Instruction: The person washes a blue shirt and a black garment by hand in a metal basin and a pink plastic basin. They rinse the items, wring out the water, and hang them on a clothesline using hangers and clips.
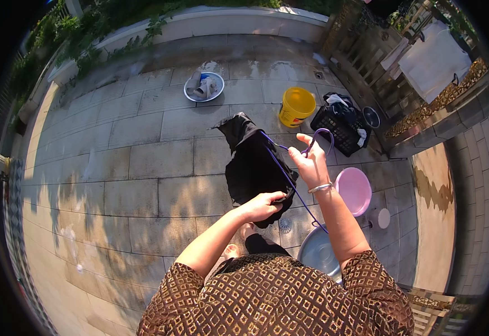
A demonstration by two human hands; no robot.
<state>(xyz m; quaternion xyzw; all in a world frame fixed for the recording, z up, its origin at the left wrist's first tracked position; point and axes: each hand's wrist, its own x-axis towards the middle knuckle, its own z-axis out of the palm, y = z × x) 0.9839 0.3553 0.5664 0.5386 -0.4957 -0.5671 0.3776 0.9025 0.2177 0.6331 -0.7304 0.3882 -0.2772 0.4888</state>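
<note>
My right hand point(311, 161) grips a purple clothes hanger point(284, 172) near the base of its hook, and a bracelet circles that wrist. One end of the hanger lies inside a black garment point(251, 164); its other end sticks out towards my right forearm. My left hand point(263, 206) holds the lower edge of the garment, with some fingers hidden by the cloth. The garment hangs in front of me above the paved floor.
A yellow bucket point(297, 107) and a black laundry basket point(341, 126) with clothes stand ahead right. A pink basin point(353, 191) and a metal basin point(320, 248) are at my right. Farther off sits a basin point(204, 97) holding wet cloth. White cloth point(435, 61) hangs by the railing.
</note>
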